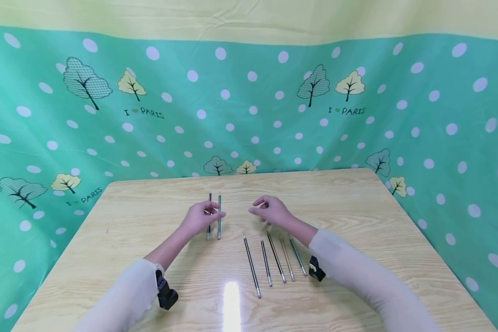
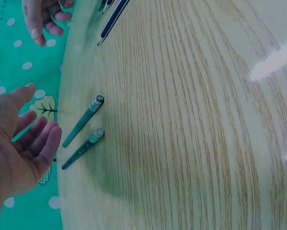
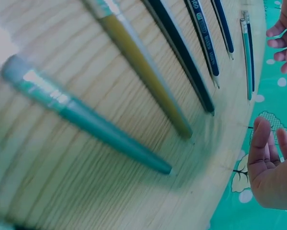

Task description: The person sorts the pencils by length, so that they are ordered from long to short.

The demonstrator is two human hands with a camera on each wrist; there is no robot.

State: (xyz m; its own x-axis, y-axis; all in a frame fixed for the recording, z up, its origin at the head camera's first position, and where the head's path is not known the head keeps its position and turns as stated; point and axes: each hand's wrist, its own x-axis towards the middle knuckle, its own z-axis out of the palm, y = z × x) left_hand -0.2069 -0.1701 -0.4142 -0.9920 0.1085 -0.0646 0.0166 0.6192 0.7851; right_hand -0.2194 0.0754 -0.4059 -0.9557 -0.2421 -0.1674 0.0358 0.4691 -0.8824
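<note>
My left hand [image 1: 200,217] hovers over two pencils lying side by side at the middle left, a green pencil [image 1: 219,227] and a dark pencil [image 1: 209,232]. Its fingers are relaxed, bent a little, with nothing between them. To the right, my right hand [image 1: 272,211] is held above the table, fingers loosely curled and empty. Nearer the front lies a fanned row: a long dark pencil [image 1: 251,265], two more dark ones, a yellow pencil [image 1: 287,259] and a second green pencil [image 3: 114,132], partly blurred in the right wrist view.
The light wood-grain table [image 1: 141,207] carries a bright light reflection [image 1: 231,304] near its front. A green polka-dot cloth [image 1: 249,106] with printed trees hangs behind and around it. Black wrist cameras sit on both sleeves.
</note>
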